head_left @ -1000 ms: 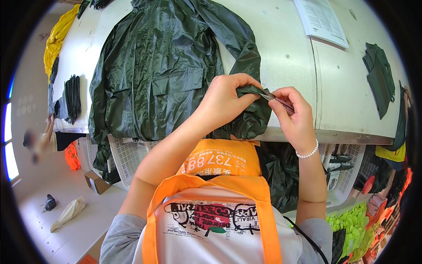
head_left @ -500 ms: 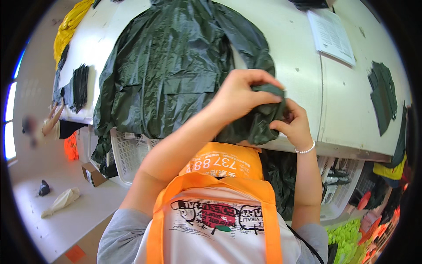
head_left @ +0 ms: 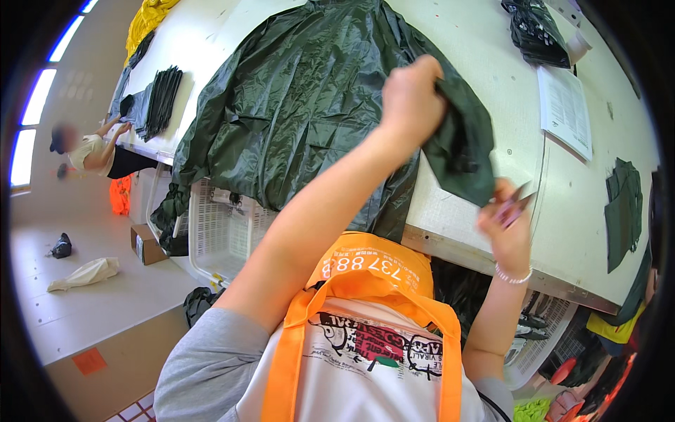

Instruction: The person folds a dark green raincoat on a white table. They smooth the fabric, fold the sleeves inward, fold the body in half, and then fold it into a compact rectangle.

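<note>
A dark green raincoat (head_left: pixel 302 141) with a shiny, wrinkled surface lies spread on the white table, and its lower edge hangs over the near side. My left hand (head_left: pixel 413 98) is closed in a fist on the raincoat's right sleeve (head_left: pixel 467 151) and lifts it off the table. Beside the sleeve's lower end, my right hand (head_left: pixel 508 228) is closed around small thread snips (head_left: pixel 517 205) with pinkish handles, their blades pointing up and apart. Motion blur hides whether the right fingers also touch the sleeve.
A paper stack (head_left: pixel 566 112) and black plastic packages (head_left: pixel 536 32) lie at the far right. Green fabric pieces (head_left: pixel 622 211) rest on the right edge. White baskets (head_left: pixel 218 232) stand beneath the table. Another person (head_left: pixel 91 151) works at the left by a dark folded pile (head_left: pixel 158 102).
My left hand has moved up and away with the sleeve, which was bunched between both hands and now hangs stretched out. My right hand has moved away rightward and the snips show.
</note>
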Action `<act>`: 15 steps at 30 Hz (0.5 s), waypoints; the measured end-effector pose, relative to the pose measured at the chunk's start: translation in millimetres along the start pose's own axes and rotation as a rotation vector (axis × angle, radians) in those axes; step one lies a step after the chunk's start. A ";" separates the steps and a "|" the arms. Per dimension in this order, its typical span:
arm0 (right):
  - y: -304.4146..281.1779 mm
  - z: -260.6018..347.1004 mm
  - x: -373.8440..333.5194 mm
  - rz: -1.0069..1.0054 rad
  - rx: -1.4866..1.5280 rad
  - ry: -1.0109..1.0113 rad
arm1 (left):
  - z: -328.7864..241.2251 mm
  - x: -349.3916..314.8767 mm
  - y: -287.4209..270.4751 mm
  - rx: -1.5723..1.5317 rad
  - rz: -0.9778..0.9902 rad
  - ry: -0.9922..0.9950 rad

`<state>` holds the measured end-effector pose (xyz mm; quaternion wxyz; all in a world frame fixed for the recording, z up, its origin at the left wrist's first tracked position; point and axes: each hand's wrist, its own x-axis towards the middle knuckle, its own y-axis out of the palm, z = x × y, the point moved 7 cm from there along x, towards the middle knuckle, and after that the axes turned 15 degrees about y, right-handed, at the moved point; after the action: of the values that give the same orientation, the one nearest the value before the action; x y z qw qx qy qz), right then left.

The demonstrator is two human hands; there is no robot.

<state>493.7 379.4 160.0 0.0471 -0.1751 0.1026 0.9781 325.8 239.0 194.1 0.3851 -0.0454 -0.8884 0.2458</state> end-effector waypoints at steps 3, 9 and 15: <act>8.2 4.4 -2.3 -0.046 -0.077 -0.073 | -13.5 -12.3 9.3 -0.240 0.041 -0.109; -56.7 22.0 5.6 -0.615 -0.146 -0.357 | -67.0 -73.4 34.9 -1.264 0.416 -0.595; -24.0 17.1 -16.6 -0.687 -0.407 -0.461 | 25.3 -33.0 5.2 -0.064 0.192 -0.264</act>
<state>506.6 405.6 177.1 0.3548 0.0177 -0.1689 0.9194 330.4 224.5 155.0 0.2379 -0.1096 -0.9303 0.2567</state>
